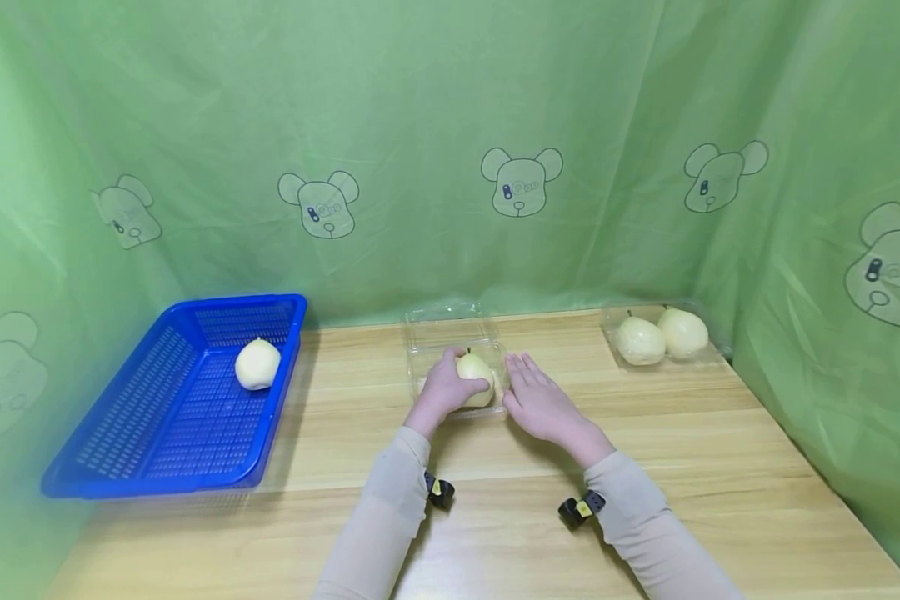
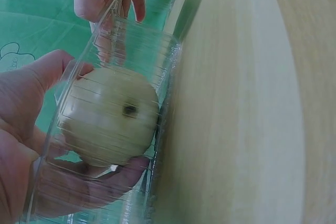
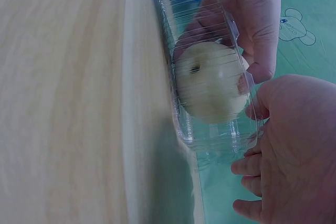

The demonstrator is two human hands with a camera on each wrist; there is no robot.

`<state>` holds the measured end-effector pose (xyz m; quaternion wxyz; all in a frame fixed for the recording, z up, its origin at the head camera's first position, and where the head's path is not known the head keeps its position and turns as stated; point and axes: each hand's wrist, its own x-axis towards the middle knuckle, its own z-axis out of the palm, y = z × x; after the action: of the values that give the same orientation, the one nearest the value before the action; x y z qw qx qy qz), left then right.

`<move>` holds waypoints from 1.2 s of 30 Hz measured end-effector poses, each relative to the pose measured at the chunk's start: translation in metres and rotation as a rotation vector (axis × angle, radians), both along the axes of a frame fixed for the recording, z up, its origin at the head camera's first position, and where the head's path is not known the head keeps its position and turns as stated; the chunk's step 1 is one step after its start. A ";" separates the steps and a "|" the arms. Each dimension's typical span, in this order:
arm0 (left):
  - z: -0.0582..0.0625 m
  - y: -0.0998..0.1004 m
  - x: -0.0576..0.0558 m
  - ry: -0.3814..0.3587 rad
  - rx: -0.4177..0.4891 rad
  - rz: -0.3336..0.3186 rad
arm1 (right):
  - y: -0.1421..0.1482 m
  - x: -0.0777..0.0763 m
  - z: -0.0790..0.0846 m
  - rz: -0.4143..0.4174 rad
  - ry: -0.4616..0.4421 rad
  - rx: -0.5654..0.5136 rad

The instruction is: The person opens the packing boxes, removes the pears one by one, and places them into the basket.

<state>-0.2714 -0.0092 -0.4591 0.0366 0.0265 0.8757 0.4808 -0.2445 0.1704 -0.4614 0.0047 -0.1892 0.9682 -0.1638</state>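
Pear (image 1: pixel 477 365) is sitting in clear box (image 1: pixel 447 333), left hand (image 1: pixel 446 388) gripping it, seemingly to steady it. Right hand (image 1: pixel 543 408) is holding nothing, lying straight-fingered against box's right side, probably bracing it. Blue basket (image 1: pixel 202 417) is holding another pear (image 1: pixel 258 364).

I'm seeing four pears (image 1: pixel 258 364), two clear boxes (image 1: pixel 446 332), one blue basket (image 1: pixel 195 417), two hands (image 1: pixel 543 406), two wrist cams (image 1: pixel 581 509), six cartoon bear heads (image 1: pixel 521 187), just one table (image 1: pixel 510 537).
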 end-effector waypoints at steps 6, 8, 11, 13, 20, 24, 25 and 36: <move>0.001 0.000 -0.001 0.023 0.000 -0.003 | -0.001 0.000 0.001 0.003 -0.002 -0.005; 0.002 0.000 -0.001 0.025 0.010 -0.002 | -0.001 0.001 0.001 0.004 0.000 -0.005; 0.005 -0.001 0.000 0.026 0.017 0.000 | -0.001 0.001 0.001 0.003 0.000 -0.007; 0.008 -0.002 0.001 0.030 0.027 0.003 | -0.001 0.001 0.001 0.002 0.002 -0.010; 0.016 -0.006 0.000 0.060 0.051 0.007 | 0.000 0.000 -0.002 0.008 0.004 -0.011; 0.021 -0.011 0.001 0.058 0.067 0.018 | -0.001 0.000 -0.002 0.007 0.009 -0.003; 0.023 -0.012 0.001 0.055 0.074 0.022 | -0.001 -0.001 -0.002 0.005 0.007 0.001; 0.037 -0.023 0.002 0.074 0.099 0.066 | -0.001 0.000 0.000 -0.009 0.025 0.041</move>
<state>-0.2694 -0.0319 -0.4222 -0.0130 0.0170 0.8518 0.5234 -0.2443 0.1697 -0.4612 -0.0042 -0.1866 0.9721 -0.1417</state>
